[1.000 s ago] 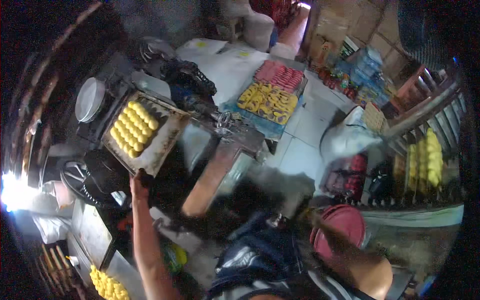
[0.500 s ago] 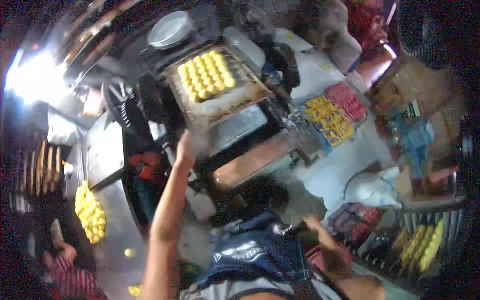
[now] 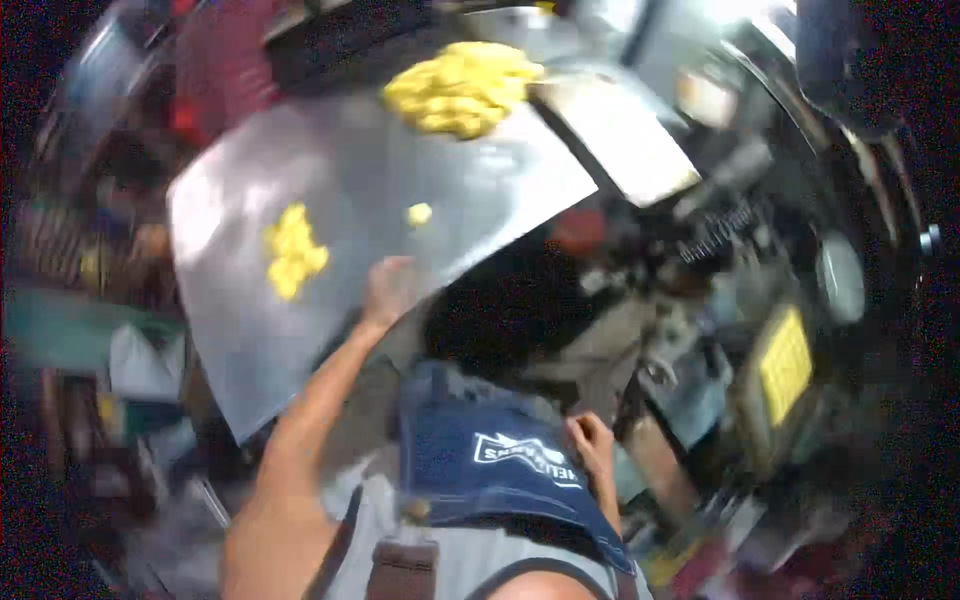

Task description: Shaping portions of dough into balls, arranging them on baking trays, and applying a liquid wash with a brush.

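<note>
My left hand (image 3: 391, 288) is over the front edge of a metal table (image 3: 352, 160), its fingers smeared by motion. Just beyond it lies a single small yellow ball (image 3: 419, 214). A small cluster of yellow, dough-like pieces (image 3: 294, 252) rests to the left on the metal. Farther back is a larger heap of the same yellow pieces (image 3: 462, 88). My right hand (image 3: 592, 440) hangs beside my blue apron (image 3: 485, 440) with its fingers curled in, and nothing shows in it.
A pale, flat tray or board (image 3: 625, 135) adjoins the table's far right. At the right, a tray with a yellow block of pieces (image 3: 785, 365) appears near a whitish round lid or dish (image 3: 840, 275). A dark gap lies between the table and the equipment. Much is blurred.
My view has swung left, from the tray of yellow balls to the metal table. My left hand is now by the table's edge; my right hand has come in beside the apron.
</note>
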Motion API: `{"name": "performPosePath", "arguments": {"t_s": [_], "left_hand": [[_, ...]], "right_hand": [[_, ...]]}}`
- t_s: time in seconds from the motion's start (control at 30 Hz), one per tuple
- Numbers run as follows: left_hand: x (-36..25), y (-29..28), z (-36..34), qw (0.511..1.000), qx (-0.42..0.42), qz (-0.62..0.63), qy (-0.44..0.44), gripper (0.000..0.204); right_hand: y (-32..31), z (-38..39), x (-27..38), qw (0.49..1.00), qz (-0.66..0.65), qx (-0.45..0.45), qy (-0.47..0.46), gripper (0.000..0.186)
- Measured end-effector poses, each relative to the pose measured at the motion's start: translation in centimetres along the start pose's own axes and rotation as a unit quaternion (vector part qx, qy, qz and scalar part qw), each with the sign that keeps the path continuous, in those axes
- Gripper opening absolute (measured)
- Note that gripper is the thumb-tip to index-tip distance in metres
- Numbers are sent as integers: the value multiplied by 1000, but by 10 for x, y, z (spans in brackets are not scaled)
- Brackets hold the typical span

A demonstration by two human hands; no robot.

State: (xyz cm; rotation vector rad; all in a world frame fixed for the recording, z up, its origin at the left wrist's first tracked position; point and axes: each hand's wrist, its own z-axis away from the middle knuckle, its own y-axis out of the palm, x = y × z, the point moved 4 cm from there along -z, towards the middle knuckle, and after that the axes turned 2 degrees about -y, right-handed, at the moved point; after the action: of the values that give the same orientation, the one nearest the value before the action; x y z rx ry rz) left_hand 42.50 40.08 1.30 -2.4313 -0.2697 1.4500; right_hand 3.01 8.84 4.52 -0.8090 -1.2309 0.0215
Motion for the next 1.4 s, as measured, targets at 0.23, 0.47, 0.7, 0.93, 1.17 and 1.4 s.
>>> {"name": "performPosePath", "arguments": {"t_s": [0.23,0.47,0.7,0.93,1.17,1.4], "left_hand": [[-49,-158,115,960,-91,-63,-256,18],[-130,-91,129,963,-153,-167,-147,11],[-148,-81,115,920,-222,-190,-260,16],[-134,-74,101,855,-346,-315,-221,11],[-121,-62,72,814,-391,-335,-270,12],[-147,-96,21,807,-314,-446,-228,31]], "right_hand": [[99,-100,239,930,109,222,-272,28],[158,-256,259,889,161,234,-358,87],[208,-287,258,876,118,264,-387,36],[146,-363,260,882,59,277,-378,43],[131,-380,249,803,180,336,-459,48],[194,-396,265,834,164,330,-410,59]]}}
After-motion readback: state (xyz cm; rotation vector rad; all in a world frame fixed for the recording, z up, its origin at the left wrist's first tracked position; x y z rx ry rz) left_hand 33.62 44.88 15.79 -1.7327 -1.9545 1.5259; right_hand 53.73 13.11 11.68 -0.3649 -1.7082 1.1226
